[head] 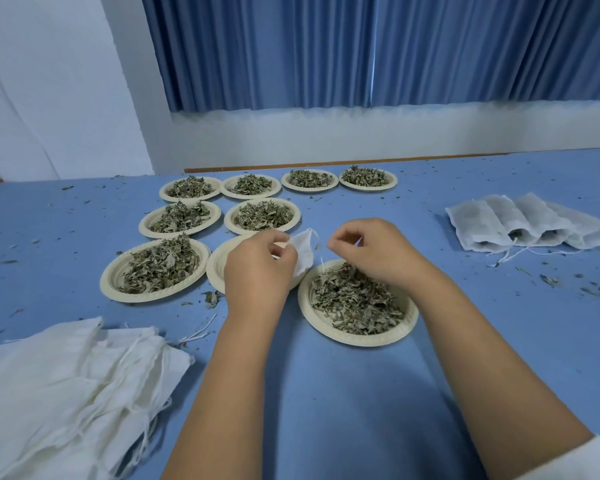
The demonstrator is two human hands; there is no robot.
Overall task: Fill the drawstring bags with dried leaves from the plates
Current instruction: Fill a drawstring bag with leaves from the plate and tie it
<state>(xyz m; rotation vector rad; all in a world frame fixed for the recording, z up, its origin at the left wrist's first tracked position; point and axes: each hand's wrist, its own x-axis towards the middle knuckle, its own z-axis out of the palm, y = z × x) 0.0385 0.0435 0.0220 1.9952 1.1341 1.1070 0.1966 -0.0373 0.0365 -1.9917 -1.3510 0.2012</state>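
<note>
Bag [302,253] held above the counter [329,396]
Left hand [257,268] grips the bag; right hand [373,251] pinches its string [320,259], above the near plate [326,328].

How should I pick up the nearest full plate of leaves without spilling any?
Take the plate by its bare near rim, coming from your side with fingers under the lip. The leaves are heaped loose in the middle, and the right hand is over the far edge.
</note>
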